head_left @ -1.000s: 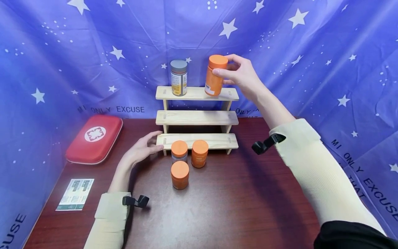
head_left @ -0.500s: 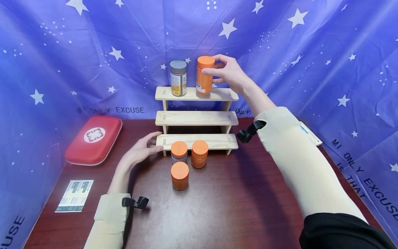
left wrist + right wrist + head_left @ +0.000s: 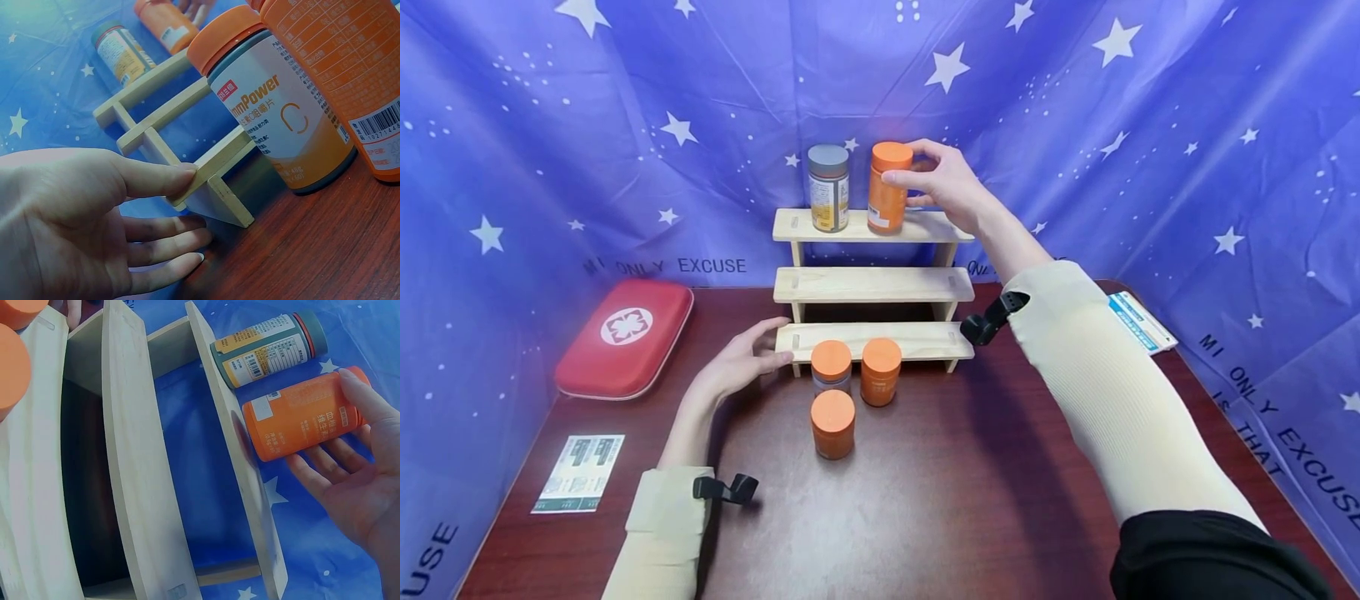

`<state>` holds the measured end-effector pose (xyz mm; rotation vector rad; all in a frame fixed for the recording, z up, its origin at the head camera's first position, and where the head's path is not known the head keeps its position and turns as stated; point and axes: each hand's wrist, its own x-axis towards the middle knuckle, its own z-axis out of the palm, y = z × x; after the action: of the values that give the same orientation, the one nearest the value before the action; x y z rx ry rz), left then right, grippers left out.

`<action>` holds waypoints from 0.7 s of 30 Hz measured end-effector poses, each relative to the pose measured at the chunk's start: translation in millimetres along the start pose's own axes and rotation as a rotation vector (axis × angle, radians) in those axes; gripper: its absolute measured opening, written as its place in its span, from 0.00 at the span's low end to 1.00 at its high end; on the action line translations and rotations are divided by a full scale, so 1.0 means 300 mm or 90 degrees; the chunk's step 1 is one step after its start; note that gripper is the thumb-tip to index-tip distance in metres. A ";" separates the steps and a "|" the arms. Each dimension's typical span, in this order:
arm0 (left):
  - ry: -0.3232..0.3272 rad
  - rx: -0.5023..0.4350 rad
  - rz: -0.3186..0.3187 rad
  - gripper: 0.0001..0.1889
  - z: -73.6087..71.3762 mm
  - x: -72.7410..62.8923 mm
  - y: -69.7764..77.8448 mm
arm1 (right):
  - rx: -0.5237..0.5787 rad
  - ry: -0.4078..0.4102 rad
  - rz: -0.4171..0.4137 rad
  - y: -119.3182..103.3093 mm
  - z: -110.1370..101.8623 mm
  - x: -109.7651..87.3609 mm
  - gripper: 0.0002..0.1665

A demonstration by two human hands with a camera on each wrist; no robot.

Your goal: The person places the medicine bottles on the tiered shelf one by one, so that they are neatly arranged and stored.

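Note:
My right hand (image 3: pixel 946 185) holds an orange bottle (image 3: pixel 886 204) with an orange lid, thumb in front and fingers behind. The bottle stands upright at the top step of a three-step wooden shelf (image 3: pixel 874 285), its base right at the board. Just left of it on that step is a grey-lidded bottle (image 3: pixel 828 196) with a white and yellow label. My left hand (image 3: pixel 739 360) grips the left end of the lowest step; in the left wrist view the thumb (image 3: pixel 165 180) presses the board's end and the other fingers reach past below.
Several orange-lidded bottles stand before the shelf: a grey-bodied one (image 3: pixel 831 365), an orange one (image 3: pixel 880 372) and a nearer one (image 3: pixel 832 425). A red first-aid case (image 3: pixel 625 337) and a blister pack (image 3: pixel 578 473) lie left. At right lies a white-blue box (image 3: pixel 1138 322). A starry curtain hangs behind.
My right hand has carried the orange bottle left, closer to the grey-lidded one, then slightly down to the top step. The left hand has kept its place on the shelf.

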<state>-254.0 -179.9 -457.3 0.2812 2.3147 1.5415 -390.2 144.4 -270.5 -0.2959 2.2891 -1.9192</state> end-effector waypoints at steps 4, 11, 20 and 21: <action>-0.001 -0.008 -0.001 0.38 0.000 -0.002 0.001 | -0.001 0.000 -0.002 0.009 0.005 0.004 0.27; 0.002 0.002 -0.001 0.38 0.000 -0.001 0.001 | 0.009 0.006 -0.002 0.029 0.012 0.002 0.25; 0.002 0.002 -0.003 0.38 0.000 -0.003 0.003 | 0.009 0.007 -0.007 0.040 0.023 0.001 0.28; 0.004 0.003 -0.004 0.38 0.000 -0.004 0.004 | 0.006 0.008 -0.007 0.041 0.025 0.001 0.28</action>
<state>-252.9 -179.9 -456.1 0.2712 2.3217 1.5359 -389.6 139.3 -283.8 -0.2971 2.2908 -1.9428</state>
